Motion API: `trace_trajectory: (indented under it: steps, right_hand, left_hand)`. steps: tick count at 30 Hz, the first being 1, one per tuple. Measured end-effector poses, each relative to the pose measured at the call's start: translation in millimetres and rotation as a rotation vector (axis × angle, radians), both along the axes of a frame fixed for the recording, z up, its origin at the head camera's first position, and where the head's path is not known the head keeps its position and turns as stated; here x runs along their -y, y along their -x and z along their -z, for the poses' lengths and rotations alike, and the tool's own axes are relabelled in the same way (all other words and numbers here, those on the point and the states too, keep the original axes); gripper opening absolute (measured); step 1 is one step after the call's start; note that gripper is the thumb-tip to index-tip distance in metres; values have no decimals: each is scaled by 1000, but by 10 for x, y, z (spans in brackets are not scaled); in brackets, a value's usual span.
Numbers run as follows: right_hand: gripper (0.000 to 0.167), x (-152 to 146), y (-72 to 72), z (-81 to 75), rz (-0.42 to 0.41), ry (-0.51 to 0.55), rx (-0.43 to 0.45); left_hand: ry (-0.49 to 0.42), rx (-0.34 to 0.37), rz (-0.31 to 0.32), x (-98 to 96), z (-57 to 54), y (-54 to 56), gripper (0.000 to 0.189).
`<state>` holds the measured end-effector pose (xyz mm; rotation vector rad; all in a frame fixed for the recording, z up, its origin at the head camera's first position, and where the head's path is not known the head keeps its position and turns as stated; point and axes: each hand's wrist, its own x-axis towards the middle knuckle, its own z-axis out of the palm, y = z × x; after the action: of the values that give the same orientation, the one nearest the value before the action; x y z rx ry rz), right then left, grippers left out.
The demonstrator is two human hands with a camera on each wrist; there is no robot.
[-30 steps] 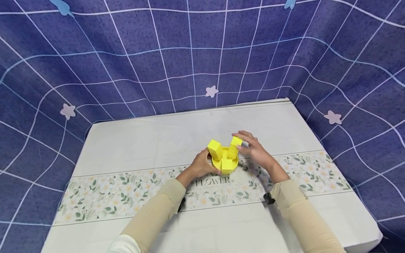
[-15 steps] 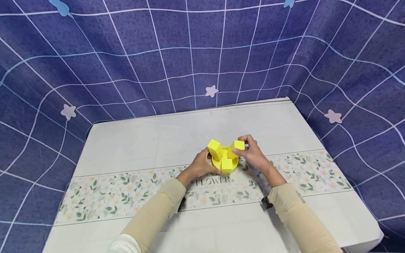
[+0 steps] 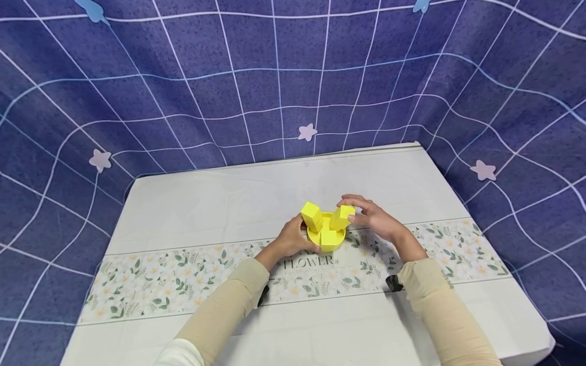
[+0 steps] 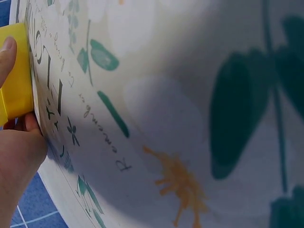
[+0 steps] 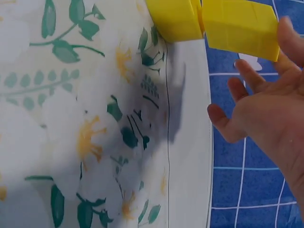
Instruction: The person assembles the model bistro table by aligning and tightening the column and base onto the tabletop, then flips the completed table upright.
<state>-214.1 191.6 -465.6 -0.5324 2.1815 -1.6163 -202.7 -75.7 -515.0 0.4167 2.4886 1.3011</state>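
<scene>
A round yellow base (image 3: 340,242) stands on the tablecloth, my left hand (image 3: 291,239) gripping its left side with the thumb in front. Three yellow square-topped blocks rise from it: a tall left block (image 3: 312,216), a tall right block (image 3: 340,218) and a lower front block (image 3: 328,238). My right hand (image 3: 377,219) is at the right block, thumb by its near side, fingers loosely spread behind. In the right wrist view, the thumb (image 5: 290,42) lies at the end of that tall block (image 5: 240,26), fingers apart from it. The left wrist view shows the base's side (image 4: 19,90) under the left thumb.
A white tablecloth (image 3: 220,203) with a printed floral band covers the table. Behind and at both sides hangs a blue grid-patterned curtain (image 3: 256,91) with star prints. A black wrist device (image 3: 394,283) sits under the right sleeve.
My right hand closed on the right block, the block leaned slightly outward to the right, then the fingers loosened and drew back a little. The left hand and base stayed in place.
</scene>
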Motion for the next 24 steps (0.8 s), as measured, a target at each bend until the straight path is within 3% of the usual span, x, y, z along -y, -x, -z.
trace_trajectory:
  steps: [8, 12, 19, 24]
  right_hand:
    - [44, 227, -84, 65, 111, -115, 5]
    - [49, 313, -130, 40, 114, -132, -38]
    - [43, 135, -63, -20, -27, -59, -67]
    - [39, 57, 17, -8, -127, 19, 29]
  left_hand:
    - [18, 5, -2, -4, -1, 9, 90]
    - [11, 8, 3, -1, 3, 13, 89]
    - [6, 14, -2, 2, -1, 7, 91]
    - [9, 13, -5, -1, -20, -4, 92]
